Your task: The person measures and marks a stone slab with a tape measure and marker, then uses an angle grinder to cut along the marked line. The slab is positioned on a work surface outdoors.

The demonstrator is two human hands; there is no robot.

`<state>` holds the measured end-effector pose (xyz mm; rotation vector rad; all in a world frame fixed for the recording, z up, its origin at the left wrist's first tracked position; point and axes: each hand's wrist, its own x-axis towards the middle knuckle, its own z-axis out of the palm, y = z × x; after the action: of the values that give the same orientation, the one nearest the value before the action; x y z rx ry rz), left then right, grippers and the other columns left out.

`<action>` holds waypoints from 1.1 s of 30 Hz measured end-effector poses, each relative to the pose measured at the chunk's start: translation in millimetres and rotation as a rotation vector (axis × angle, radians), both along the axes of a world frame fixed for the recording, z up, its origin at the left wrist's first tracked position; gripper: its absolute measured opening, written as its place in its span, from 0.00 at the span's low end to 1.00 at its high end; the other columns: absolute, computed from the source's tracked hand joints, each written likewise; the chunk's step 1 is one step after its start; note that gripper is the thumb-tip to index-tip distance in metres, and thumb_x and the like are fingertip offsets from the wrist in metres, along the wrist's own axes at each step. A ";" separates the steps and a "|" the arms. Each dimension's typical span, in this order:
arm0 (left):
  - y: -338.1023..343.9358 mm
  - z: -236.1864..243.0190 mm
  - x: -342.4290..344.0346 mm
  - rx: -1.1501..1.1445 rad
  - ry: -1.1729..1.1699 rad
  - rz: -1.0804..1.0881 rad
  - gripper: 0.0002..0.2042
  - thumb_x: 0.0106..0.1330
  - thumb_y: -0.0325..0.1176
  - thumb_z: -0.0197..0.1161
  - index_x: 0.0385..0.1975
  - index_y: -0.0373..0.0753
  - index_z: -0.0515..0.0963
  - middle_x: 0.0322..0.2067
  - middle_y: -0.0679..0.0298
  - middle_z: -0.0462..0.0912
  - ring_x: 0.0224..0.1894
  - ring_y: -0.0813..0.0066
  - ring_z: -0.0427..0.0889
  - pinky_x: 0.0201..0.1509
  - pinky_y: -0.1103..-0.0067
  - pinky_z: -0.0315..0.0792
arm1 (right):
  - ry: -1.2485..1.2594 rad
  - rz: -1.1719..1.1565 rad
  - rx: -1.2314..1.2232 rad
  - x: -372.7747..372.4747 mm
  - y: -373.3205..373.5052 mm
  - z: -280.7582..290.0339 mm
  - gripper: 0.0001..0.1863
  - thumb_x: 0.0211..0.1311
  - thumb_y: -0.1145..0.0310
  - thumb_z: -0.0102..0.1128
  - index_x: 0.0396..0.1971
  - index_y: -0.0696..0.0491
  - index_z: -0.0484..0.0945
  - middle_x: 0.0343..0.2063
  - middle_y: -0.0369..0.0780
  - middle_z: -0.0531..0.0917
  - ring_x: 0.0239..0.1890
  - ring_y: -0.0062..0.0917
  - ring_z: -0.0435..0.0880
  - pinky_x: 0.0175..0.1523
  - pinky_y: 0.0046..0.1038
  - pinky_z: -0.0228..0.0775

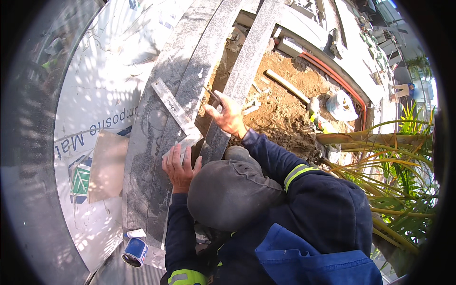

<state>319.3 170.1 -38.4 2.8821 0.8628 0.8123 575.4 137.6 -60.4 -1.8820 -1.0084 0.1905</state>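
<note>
A metal try square [172, 107] lies slantwise across dark grey speckled planks [183, 76]. My left hand [178, 168] grips its thicker end, with the fingers bent over the edge and the thumb beside it. To the right of the blade, my right hand [229, 116] pinches a slim dark stick like a pencil [211, 93], its tip over the plank's right edge. The exact kind of this stick is hard to make out. Below my right hand runs a separate narrow plank [247, 61], with a gap between it and the wider planks.
White printed sheeting [109, 71] covers the left side, with a beige tile [109, 166] on it. A blue roll or can [135, 251] stands lower left. Dug soil [289, 114] holds a pale stick [287, 86], orange pipes [339, 80] and a plastic bag [341, 105]. Palm fronds [394, 190] hang at right.
</note>
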 end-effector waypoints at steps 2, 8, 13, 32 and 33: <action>-22.3 -5.7 -7.0 -0.089 -0.007 -0.211 0.22 0.67 0.38 0.68 0.60 0.45 0.78 0.63 0.58 0.73 0.66 0.61 0.74 0.64 0.60 0.67 | 0.284 -0.177 -0.044 44.5 -8.4 -2.4 0.19 0.64 0.61 0.75 0.43 0.60 0.80 0.31 0.37 0.80 0.34 0.21 0.75 0.40 0.28 0.71; -90.6 -109.1 -20.5 -0.205 -0.049 0.056 0.16 0.73 0.36 0.61 0.60 0.49 0.80 0.57 0.62 0.80 0.60 0.61 0.80 0.57 0.60 0.73 | 0.179 -0.518 -0.123 141.9 -41.9 -53.1 0.21 0.64 0.57 0.71 0.40 0.61 0.78 0.30 0.44 0.84 0.34 0.31 0.83 0.45 0.32 0.75; -88.1 -111.9 -35.7 -0.192 -0.010 0.081 0.15 0.76 0.37 0.58 0.59 0.49 0.80 0.59 0.60 0.79 0.61 0.57 0.81 0.58 0.59 0.73 | 0.264 -0.418 -0.236 144.6 -54.1 -54.7 0.23 0.65 0.56 0.70 0.46 0.62 0.80 0.32 0.47 0.87 0.35 0.33 0.86 0.44 0.34 0.77; -91.1 -95.2 -33.5 -0.524 -0.032 0.138 0.17 0.68 0.36 0.66 0.55 0.41 0.79 0.58 0.54 0.80 0.60 0.49 0.79 0.62 0.58 0.71 | -0.159 -0.120 0.009 85.2 6.3 7.4 0.21 0.64 0.63 0.70 0.51 0.59 0.78 0.36 0.45 0.80 0.33 0.33 0.79 0.41 0.34 0.73; -86.6 -85.1 -39.7 -0.558 -0.012 0.031 0.18 0.67 0.36 0.67 0.55 0.41 0.79 0.58 0.54 0.80 0.60 0.49 0.78 0.62 0.58 0.70 | -0.232 -0.062 0.080 74.1 19.6 17.7 0.22 0.64 0.63 0.70 0.53 0.59 0.78 0.38 0.46 0.81 0.35 0.35 0.81 0.43 0.35 0.75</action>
<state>279.7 83.5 -123.4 2.3771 0.9507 0.4864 649.5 157.3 -42.7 -1.8886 -1.0939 -0.1062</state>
